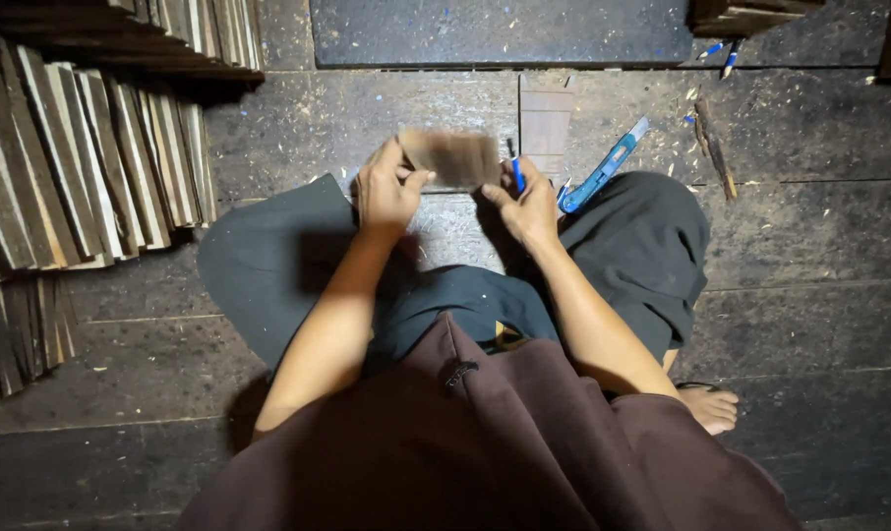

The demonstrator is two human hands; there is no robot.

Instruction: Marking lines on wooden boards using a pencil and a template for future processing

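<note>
Both hands held one small wooden piece (pixel 452 157) between them, above the dark plank floor (pixel 809 246) in front of the person's crossed legs. Left hand (pixel 386 192) gripped the piece's left end with thumb and curled fingers; right hand (pixel 527 204) pinched its right end while also clasping a blue pen (pixel 515 172) upright against the palm. That piece was a thin brown rectangle, blurred, its grain running lengthwise. One similar flat wooden slat (pixel 546 123) lay on the floor just beyond the hands, pale brown with faint cross lines. One blue utility knife (pixel 603 165) with a bare metal blade lay at an angle just right of the right hand, near the knee. One rough dark stick (pixel 713 149) lay further right among pale shavings scattered over the worn, scratched boards. Two small blue pens (pixel 721 54) lay near the floor's far edge, beside a dark mat (pixel 495 29). Along the floor's left edge, many thin wooden slats (pixel 82 157) stood packed on edge in rows, too many to count.
</note>
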